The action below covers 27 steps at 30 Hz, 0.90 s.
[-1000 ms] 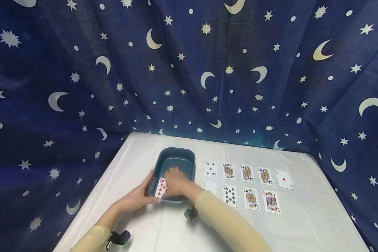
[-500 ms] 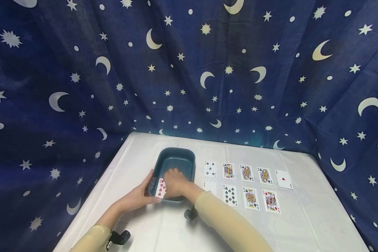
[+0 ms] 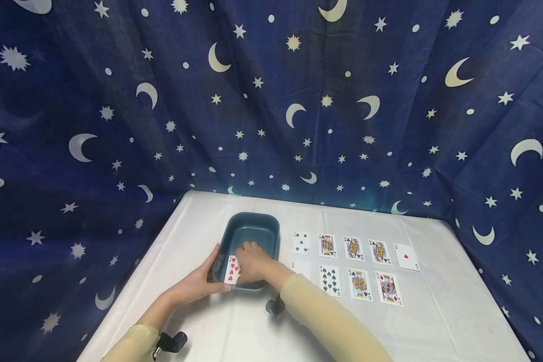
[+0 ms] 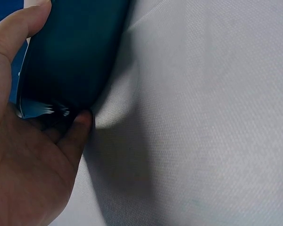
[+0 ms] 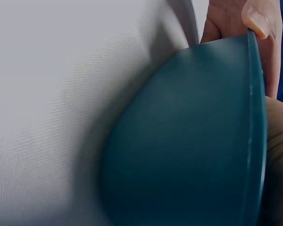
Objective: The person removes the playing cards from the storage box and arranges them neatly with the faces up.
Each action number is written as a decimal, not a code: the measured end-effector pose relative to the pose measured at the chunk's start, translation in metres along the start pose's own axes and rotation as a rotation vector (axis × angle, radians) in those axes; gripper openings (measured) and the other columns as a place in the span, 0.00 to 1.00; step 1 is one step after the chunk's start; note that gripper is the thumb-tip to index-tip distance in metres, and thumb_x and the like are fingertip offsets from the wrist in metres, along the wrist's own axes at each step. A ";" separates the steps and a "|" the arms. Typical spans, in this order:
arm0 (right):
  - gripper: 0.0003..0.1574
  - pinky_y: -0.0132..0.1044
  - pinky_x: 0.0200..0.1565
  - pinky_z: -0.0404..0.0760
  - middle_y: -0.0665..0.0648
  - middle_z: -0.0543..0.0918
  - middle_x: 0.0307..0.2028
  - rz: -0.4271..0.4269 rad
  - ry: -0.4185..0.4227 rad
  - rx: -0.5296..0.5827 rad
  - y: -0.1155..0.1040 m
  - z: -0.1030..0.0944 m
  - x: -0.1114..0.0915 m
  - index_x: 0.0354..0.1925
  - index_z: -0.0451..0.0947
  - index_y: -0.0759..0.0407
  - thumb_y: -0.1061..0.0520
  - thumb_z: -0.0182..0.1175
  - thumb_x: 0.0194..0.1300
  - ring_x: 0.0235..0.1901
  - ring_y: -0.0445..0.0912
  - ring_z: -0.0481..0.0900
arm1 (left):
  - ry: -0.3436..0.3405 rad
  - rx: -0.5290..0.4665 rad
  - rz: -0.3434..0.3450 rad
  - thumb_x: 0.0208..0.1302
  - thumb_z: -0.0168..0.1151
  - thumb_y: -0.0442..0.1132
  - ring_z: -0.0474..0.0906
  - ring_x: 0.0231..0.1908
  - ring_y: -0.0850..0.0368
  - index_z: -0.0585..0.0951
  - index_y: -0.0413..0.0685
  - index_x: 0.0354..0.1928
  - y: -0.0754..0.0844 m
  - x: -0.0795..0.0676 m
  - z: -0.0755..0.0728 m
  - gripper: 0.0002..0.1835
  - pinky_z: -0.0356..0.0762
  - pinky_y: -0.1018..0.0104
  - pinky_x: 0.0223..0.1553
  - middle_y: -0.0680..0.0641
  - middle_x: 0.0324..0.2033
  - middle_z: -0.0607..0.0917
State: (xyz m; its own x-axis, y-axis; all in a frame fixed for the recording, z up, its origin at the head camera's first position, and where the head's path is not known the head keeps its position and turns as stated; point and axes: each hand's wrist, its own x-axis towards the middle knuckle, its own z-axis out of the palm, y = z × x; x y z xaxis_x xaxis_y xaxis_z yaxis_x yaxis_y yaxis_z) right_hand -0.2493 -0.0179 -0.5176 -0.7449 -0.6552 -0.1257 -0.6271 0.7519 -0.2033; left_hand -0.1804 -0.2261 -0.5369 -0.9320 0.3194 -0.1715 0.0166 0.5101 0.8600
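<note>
A deep teal tray (image 3: 253, 219) with rounded corners stands on the cloth-covered table in the head view. My left hand (image 3: 199, 281) grips its near left corner, thumb at the rim; the left wrist view has fingers curled round the outside of the wall. My right hand (image 3: 252, 264) reaches down into the near end, fingers curled and fingertips hidden. Along its thumb side it holds a white playing card (image 3: 232, 271) with red hearts, partly covered by that hand. The right wrist view shows mostly the outer tray wall (image 5: 188, 132), with the right fingers out of sight behind it.
Right of the tray, face-up playing cards lie in two rows, among them a black five (image 3: 301, 243), a face card (image 3: 327, 246), a ten of spades (image 3: 330, 281) and an ace of hearts (image 3: 406, 257). A starry blue curtain (image 3: 271, 100) hangs behind the white table.
The hearts card has turned slightly more upright beside the right hand. Both hands and the tray keep nearly the same place; the view has shifted a little.
</note>
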 end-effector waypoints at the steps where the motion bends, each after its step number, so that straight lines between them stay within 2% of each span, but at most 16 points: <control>1: 0.53 0.39 0.60 0.77 0.57 0.77 0.57 0.003 0.004 0.005 0.000 0.000 0.000 0.61 0.76 0.61 0.34 0.80 0.45 0.51 0.47 0.71 | 0.001 0.001 -0.001 0.58 0.77 0.54 0.52 0.77 0.41 0.36 0.59 0.83 0.000 0.000 0.000 0.66 0.58 0.46 0.73 0.41 0.81 0.42; 12: 0.49 0.41 0.55 0.77 0.53 0.76 0.49 0.024 -0.005 0.005 -0.001 -0.002 0.001 0.56 0.76 0.58 0.35 0.82 0.44 0.47 0.46 0.69 | -0.002 -0.008 0.003 0.58 0.77 0.52 0.49 0.78 0.40 0.36 0.60 0.83 0.000 -0.001 0.000 0.66 0.57 0.45 0.73 0.42 0.81 0.42; 17: 0.44 0.39 0.53 0.77 0.51 0.75 0.45 0.025 -0.007 0.027 -0.001 -0.001 0.001 0.51 0.77 0.57 0.36 0.82 0.44 0.45 0.45 0.68 | -0.001 -0.022 -0.003 0.58 0.77 0.51 0.59 0.74 0.41 0.36 0.59 0.83 0.001 -0.002 0.000 0.66 0.62 0.48 0.71 0.40 0.81 0.43; 21: 0.48 0.40 0.57 0.76 0.52 0.75 0.47 0.048 -0.007 0.043 -0.001 -0.001 0.001 0.55 0.76 0.58 0.36 0.83 0.43 0.46 0.45 0.68 | 0.001 -0.035 -0.013 0.58 0.78 0.51 0.66 0.70 0.43 0.37 0.59 0.83 0.002 -0.003 0.001 0.66 0.66 0.50 0.69 0.39 0.81 0.45; 27: 0.53 0.43 0.60 0.76 0.54 0.75 0.49 0.077 -0.006 0.047 -0.001 -0.001 0.001 0.59 0.75 0.61 0.36 0.83 0.42 0.47 0.46 0.68 | -0.002 -0.043 -0.010 0.58 0.78 0.50 0.65 0.71 0.43 0.37 0.61 0.83 0.002 -0.002 0.001 0.66 0.64 0.50 0.70 0.40 0.81 0.44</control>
State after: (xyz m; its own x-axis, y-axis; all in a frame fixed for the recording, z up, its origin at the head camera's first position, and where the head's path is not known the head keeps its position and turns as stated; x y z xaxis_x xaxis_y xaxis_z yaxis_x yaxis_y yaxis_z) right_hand -0.2499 -0.0193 -0.5161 -0.7891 -0.5961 -0.1487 -0.5564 0.7960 -0.2384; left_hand -0.1783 -0.2253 -0.5353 -0.9312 0.3162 -0.1815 -0.0087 0.4784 0.8781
